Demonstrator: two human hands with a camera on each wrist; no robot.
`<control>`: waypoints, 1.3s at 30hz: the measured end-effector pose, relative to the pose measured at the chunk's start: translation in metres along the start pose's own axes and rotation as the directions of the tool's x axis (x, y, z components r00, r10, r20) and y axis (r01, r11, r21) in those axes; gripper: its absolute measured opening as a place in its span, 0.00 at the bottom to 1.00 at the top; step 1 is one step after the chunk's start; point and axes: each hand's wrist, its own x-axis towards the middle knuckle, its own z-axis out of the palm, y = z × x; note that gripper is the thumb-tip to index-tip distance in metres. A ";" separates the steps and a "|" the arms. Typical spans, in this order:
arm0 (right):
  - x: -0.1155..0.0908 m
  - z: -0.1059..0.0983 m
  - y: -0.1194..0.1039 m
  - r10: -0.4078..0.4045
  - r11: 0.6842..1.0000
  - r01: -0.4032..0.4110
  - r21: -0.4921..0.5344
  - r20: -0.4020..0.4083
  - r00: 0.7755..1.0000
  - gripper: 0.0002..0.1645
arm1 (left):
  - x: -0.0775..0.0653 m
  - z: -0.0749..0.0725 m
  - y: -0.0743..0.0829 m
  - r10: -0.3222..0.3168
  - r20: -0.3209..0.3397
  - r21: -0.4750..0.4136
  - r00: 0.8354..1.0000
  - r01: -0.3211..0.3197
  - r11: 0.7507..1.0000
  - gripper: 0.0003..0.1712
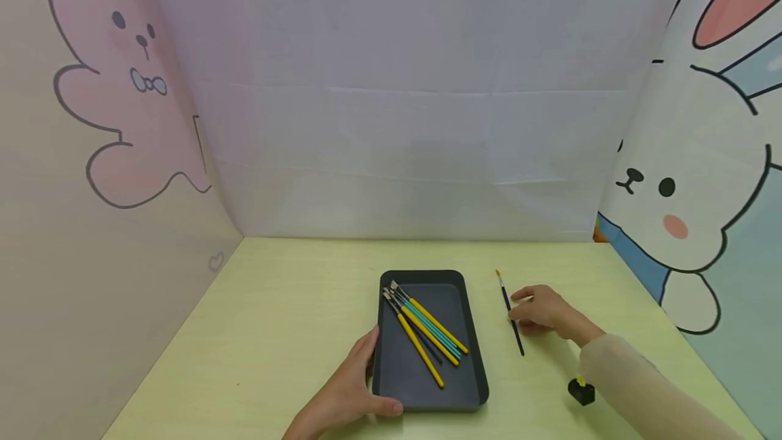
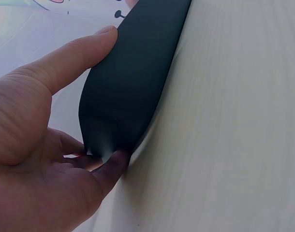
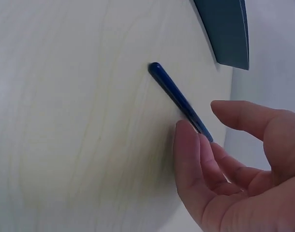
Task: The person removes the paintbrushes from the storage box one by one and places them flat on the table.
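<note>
A dark grey tray [image 1: 415, 389] lies on the table, holding several paintbrushes [image 1: 427, 331] with yellow, teal and dark handles, bristle ends toward the far left. My left hand [image 1: 342, 386] grips the tray's near left corner, thumb at the near edge and fingers along the left side. The left wrist view shows that hand [image 2: 41, 140] against the tray's dark outer wall [image 2: 133, 72]. Right of the tray lies a single paintbrush [image 1: 504, 296] with a dark blue handle. Beside it, my right hand [image 1: 544, 311] hovers or touches with loosely bent fingers, thumb apart from the handle [image 3: 171, 89].
A small black block [image 1: 581, 391] with a yellow bit shows below the right sleeve [image 1: 635, 379]. The pale wooden table [image 1: 293, 277] meets a white cloth backdrop [image 1: 391, 155]. Printed side panels stand left and right, the right one with a rabbit [image 1: 696, 209].
</note>
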 end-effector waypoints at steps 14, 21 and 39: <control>-0.012 -0.006 -0.038 -0.321 0.943 0.329 -0.054 0.122 0.939 0.38 | -0.002 -0.002 -0.002 0.000 -0.017 0.020 1.000 0.001 1.000 0.82; -0.012 -0.002 -0.060 -0.437 0.883 0.459 -0.101 0.183 0.881 0.37 | -0.002 -0.002 -0.003 0.004 -0.011 0.015 1.000 -0.004 1.000 0.82; 0.012 0.032 -0.092 -0.497 0.831 0.547 -0.102 0.308 0.811 0.39 | 0.002 0.000 -0.004 0.006 -0.002 0.011 1.000 -0.006 1.000 0.81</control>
